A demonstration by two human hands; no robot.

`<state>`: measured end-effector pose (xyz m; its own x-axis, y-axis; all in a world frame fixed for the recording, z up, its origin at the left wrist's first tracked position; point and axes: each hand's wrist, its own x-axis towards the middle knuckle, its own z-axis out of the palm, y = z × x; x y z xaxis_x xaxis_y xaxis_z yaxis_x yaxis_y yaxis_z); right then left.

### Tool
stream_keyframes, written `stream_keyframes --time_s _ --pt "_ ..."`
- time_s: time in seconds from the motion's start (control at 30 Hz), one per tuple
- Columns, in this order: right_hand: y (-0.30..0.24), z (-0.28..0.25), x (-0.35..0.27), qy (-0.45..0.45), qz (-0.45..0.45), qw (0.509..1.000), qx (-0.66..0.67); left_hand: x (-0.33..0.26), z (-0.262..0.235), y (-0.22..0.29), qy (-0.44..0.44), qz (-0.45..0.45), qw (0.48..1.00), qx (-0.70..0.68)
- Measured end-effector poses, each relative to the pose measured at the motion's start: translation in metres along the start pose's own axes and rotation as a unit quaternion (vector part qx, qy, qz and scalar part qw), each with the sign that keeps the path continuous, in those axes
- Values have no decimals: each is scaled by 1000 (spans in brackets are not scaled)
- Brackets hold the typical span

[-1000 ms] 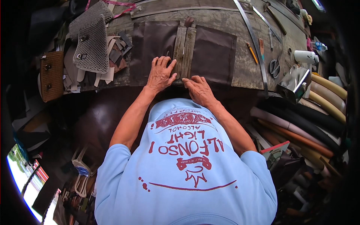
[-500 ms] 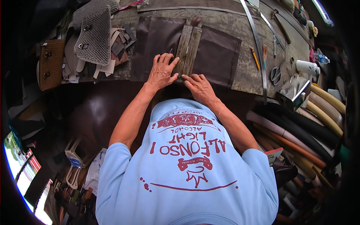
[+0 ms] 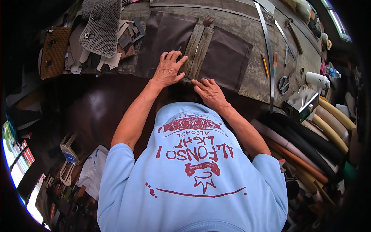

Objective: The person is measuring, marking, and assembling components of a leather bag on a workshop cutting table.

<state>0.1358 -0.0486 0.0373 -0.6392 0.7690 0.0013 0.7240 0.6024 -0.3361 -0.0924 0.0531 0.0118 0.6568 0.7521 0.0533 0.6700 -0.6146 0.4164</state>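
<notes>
Head view is showing work holding steady: left hand point(image 3: 167, 70) still spreading fingers on the dark panel point(image 3: 172, 33), right hand point(image 3: 212, 94) curling at the strips point(image 3: 202, 50), grip unclear.

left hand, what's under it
A dark sheet shows beyond the fingertips of the left hand; whatever lies directly beneath the palm is covered and can't be seen.

1. Left hand point(image 3: 168, 71): back up, fingers point(image 3: 182, 60) spread, bent, pointing far.
2. Right hand point(image 3: 211, 93): back up, slightly nearer, fingers partly curled, pointing far-left.
3. Forearms point(image 3: 136, 112) converge from near side; hands apart.
</notes>
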Motion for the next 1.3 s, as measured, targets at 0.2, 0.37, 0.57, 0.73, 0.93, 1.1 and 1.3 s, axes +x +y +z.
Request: stream_keyframes --time_s 0.2,0.37,0.57,0.73,0.93,1.1,1.3 --pt "13 -13 8 31 18 999 32 -1 2 -1 6 0 1000 -6" --pt "16 -7 13 -6 -47 999 9 -2 4 0 11 -3 1000 -6" --pt "32 -15 -11 20 21 991 133 -4 7 -1 24 -6 1000 12" --pt "20 -4 5 30 30 996 73 -1 4 1 0 -12 1000 -3" --pt "17 -14 -40 15 31 993 109 2 11 -2 13 -1 999 42" --pt "26 -19 -45 177 174 953 175 18 14 -4 23 -8 998 59" --pt "36 -10 -17 130 129 966 181 21 10 -4 14 4 998 54"
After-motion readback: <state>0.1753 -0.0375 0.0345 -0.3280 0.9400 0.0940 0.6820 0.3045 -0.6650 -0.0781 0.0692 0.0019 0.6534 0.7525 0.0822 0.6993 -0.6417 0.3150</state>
